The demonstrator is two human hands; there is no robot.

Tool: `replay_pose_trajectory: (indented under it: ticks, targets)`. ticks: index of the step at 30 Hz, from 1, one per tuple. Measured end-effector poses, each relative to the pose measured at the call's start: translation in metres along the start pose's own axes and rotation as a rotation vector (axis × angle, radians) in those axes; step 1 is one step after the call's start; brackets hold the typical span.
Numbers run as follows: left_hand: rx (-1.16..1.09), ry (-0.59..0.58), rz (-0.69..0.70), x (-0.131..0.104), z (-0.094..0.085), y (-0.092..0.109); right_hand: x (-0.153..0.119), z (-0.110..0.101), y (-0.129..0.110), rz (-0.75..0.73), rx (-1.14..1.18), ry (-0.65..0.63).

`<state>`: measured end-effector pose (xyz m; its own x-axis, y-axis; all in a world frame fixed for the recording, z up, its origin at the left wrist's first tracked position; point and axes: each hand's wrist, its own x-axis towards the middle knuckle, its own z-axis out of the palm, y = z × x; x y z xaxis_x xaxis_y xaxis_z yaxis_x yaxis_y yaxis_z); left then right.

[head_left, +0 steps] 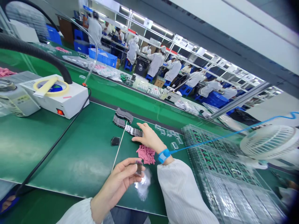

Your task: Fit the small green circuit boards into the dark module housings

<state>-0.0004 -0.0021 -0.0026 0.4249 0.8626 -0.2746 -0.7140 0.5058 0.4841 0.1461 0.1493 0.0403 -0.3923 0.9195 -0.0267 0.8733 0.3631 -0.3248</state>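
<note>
L hand point(123, 175) grips small dark part point(139, 168) nr bench's point(70, 155) front edge. R hand point(149, 137), thumb & fingers apart, at row of thin pieces point(134, 131) twd back edge; contact unclear, prob. just touching. Pink strips point(146, 154) piled just below R hand.

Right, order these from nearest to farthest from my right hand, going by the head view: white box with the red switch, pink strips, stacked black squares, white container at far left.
From the right hand:
1. Pink strips, just below
2. Black squares, left
3. White box, farther left
4. White container, beyond the box
</note>
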Motion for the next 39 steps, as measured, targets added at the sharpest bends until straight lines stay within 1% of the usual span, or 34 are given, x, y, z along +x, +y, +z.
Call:
replay_pose_trajectory:
  ticks: [4, 7, 11, 14, 19, 22, 26, 29, 32, 34, 36, 39]
  targets:
    - [0.001, -0.003, -0.005, -0.001, 0.001, 0.001, -0.013, -0.001, 0.027, 0.009, 0.133, 0.026]
    - [-0.019, 0.007, -0.006, 0.0, 0.001, 0.001, -0.017, 0.006, 0.038, -0.005, 0.205, 0.059]
    - [-0.049, 0.047, 0.004, 0.0, 0.001, 0.002, -0.015, 0.017, 0.041, -0.049, 0.266, 0.139]
    - [-0.072, 0.073, 0.014, -0.001, 0.001, 0.002, -0.013, 0.02, 0.043, -0.063, 0.312, 0.188]
    - [-0.112, 0.115, 0.037, 0.0, 0.003, 0.003, -0.015, 0.022, 0.05, -0.015, 0.39, 0.257]
    - [-0.149, 0.132, 0.052, 0.002, 0.005, 0.004, -0.019, 0.02, 0.05, 0.007, 0.44, 0.294]
    - [-0.174, 0.188, 0.054, 0.002, 0.009, 0.007, -0.033, 0.008, 0.038, -0.009, 0.514, 0.327]
    - [-0.2, 0.268, 0.052, 0.001, 0.012, 0.011, -0.056, -0.002, 0.019, -0.053, 0.563, 0.318]
    - [-0.277, 0.312, -0.012, -0.002, 0.014, 0.013, -0.085, -0.007, -0.002, -0.104, 0.591, 0.288]
    - [-0.33, 0.308, -0.056, -0.004, 0.013, 0.012, -0.103, -0.008, -0.013, -0.143, 0.589, 0.272]
    - [-0.356, 0.28, -0.074, -0.007, 0.012, 0.01, -0.118, -0.006, -0.022, -0.175, 0.564, 0.262]
    - [-0.322, 0.177, -0.104, -0.012, 0.01, 0.006, -0.135, -0.003, -0.032, -0.209, 0.492, 0.235]
